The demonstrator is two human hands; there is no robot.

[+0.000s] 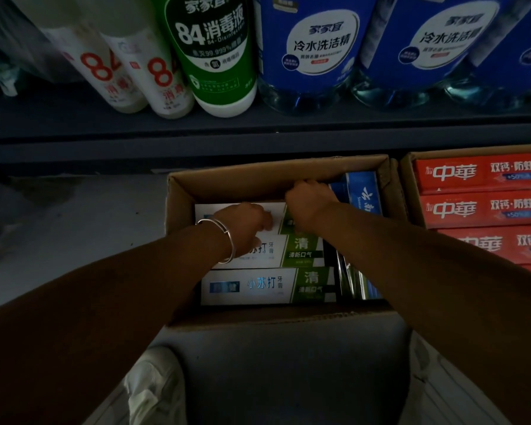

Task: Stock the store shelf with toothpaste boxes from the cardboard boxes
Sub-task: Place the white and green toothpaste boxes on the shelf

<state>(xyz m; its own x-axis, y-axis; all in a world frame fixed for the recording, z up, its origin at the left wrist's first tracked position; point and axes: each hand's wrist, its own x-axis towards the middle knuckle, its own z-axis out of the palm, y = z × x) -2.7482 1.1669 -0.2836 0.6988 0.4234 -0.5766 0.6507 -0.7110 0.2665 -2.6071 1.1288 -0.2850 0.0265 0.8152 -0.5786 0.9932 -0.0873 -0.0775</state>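
Open carton [178, 191]: standing on the floor below the shelf edge [258, 148], flaps turned out, holding toothpaste boxes.
White-and-green toothpaste boxes [258, 285]: lying flat in the carton's left part, stacked in rows, printed faces turned up.
Blue toothpaste boxes [362, 191]: standing on edge along the carton's right wall, just beside the white-and-green ones.
Left hand [242, 228]: reaching down into the carton, fingers curling onto the top white-and-green box; whether gripping or only touching cannot be told, the fingertips being hidden beneath the hand.
Bracelet [224, 237]: circling the left wrist, silver-coloured.
Right hand [310, 200]: reaching to the carton's far side, fingers curling near the far wall, beside the blue boxes; what is pinched, if anything, cannot be told.
Second carton [408, 179]: sitting just to the right, touching the first, filled with red toothpaste boxes [478, 173] lying flat.
Shelf above: carrying white bottles [154, 75], a green bottle [218, 56] and large blue-labelled jugs [316, 50], standing side by side.
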